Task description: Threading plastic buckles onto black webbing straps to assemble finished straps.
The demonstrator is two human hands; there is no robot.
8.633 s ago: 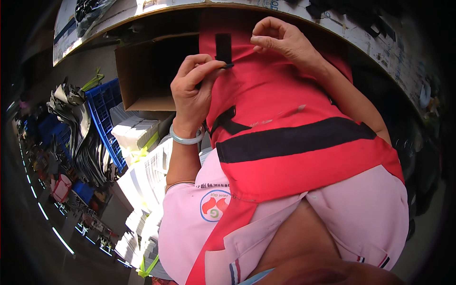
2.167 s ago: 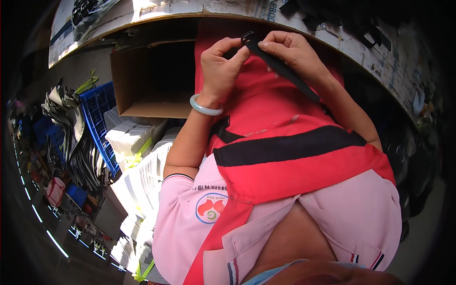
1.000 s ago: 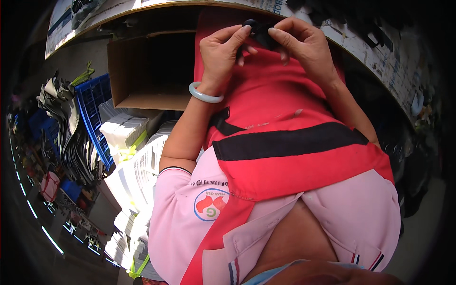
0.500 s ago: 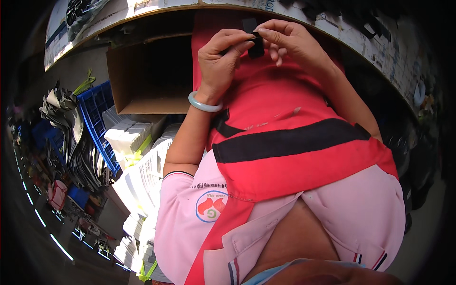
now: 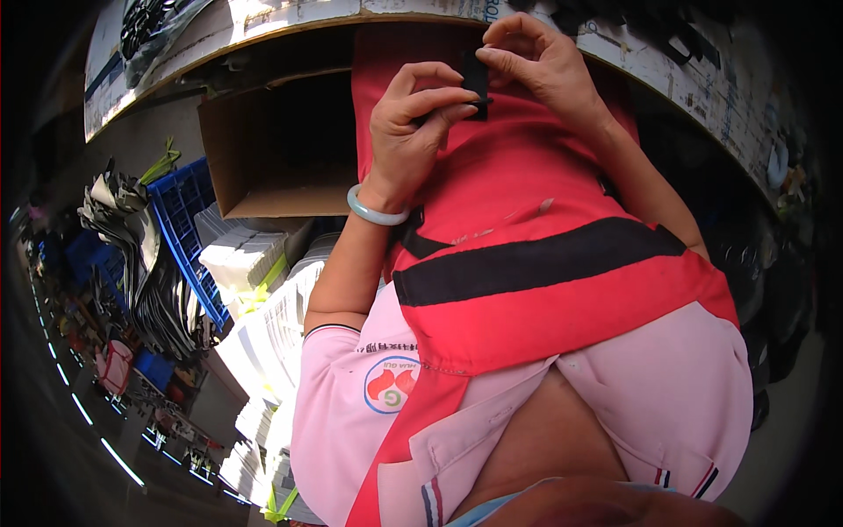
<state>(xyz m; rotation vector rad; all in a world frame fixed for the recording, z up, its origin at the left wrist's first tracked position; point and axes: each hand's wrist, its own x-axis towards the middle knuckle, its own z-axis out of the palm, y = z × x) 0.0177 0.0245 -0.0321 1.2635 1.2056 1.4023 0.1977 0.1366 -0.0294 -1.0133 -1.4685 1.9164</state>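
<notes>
A small flat black strip (image 5: 475,81), perhaps fabric or webbing, hangs between my hands in front of the red apron (image 5: 527,176). My left hand (image 5: 414,107), with a pale bangle (image 5: 376,207) at the wrist, pinches its lower part between thumb and fingers. At the upper end, the thumb and index finger of my right hand (image 5: 543,72) are closed on the same strip. The fingertips cover some of it, so its exact kind cannot be made out.
Beyond my hands runs the edge of a worktable (image 5: 263,37) with black pieces (image 5: 654,26) on it. Below it stands an open cardboard box (image 5: 281,204). To the left are a blue plastic crate (image 5: 189,237), dark layered sheets (image 5: 145,272) and tied white stacks (image 5: 255,263).
My right hand has moved up and slightly away from the left, which has dropped a little. More of the black strip now shows stretched between them.
</notes>
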